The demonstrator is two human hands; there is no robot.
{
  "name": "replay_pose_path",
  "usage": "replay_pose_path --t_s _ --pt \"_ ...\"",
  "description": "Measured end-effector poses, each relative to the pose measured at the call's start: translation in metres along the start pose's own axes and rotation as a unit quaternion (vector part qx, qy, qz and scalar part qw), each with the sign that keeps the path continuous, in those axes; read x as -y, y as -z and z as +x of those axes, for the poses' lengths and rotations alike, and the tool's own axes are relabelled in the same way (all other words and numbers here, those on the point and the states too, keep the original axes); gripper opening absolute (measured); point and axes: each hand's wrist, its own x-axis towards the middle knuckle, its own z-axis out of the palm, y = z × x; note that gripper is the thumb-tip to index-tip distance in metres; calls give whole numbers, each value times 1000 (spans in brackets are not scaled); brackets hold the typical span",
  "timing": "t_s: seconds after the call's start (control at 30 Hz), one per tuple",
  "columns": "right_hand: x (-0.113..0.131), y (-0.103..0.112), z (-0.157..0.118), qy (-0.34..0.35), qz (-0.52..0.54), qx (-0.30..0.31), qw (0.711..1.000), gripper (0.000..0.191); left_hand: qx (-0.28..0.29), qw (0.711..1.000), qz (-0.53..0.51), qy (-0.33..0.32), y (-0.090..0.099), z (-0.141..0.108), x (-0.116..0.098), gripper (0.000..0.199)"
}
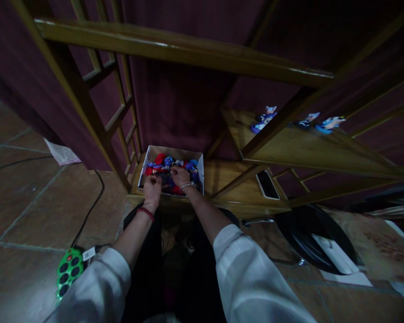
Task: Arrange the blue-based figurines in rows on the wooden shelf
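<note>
A shallow open cardboard box [200, 167] with pale walls holds a jumble of small red, blue and dark toy figures [160, 159]. My left hand [152, 187], with a red beaded bracelet at the wrist, is over the box's near left part. Its thumb and fingers are pinched beside a small dark piece [162, 178]; the dim light hides what they grip. My right hand [179, 176], wearing a light bracelet, reaches over the middle of the box. Its fingers are curled together among the figures, and whatever they hold is too small to make out.
The box rests on a low wooden shelf [222, 176] in a lattice frame. A phone [267, 185] lies to the right. More figurines [264, 119] stand on the raised shelf. A wooden rail [185, 47] crosses above. A green power strip [69, 271] and cable are on the floor; a black stool [318, 233] stands right.
</note>
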Motion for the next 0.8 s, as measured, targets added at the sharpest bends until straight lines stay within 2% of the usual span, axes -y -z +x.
replay_pose_path --t_s 0.13,0.27,0.43,0.5,0.63,0.8 --pt "2 -6 16 21 -26 9 999 31 1 993 -97 66 1 3 -4 15" --pt "2 -8 22 42 -40 -1 998 32 11 992 -99 79 1 6 -6 12" --pt "0 -10 17 64 -41 -10 997 33 26 991 -92 88 0 7 -5 10" --pt "1 -10 16 29 -44 -15 999 30 24 992 -90 86 0 7 -6 11" --pt "6 -11 20 -87 -44 -11 995 27 21 992 -94 85 -1 5 -6 10" --pt "7 -15 34 -150 44 -1 988 26 29 992 -89 87 -1 5 -5 11"
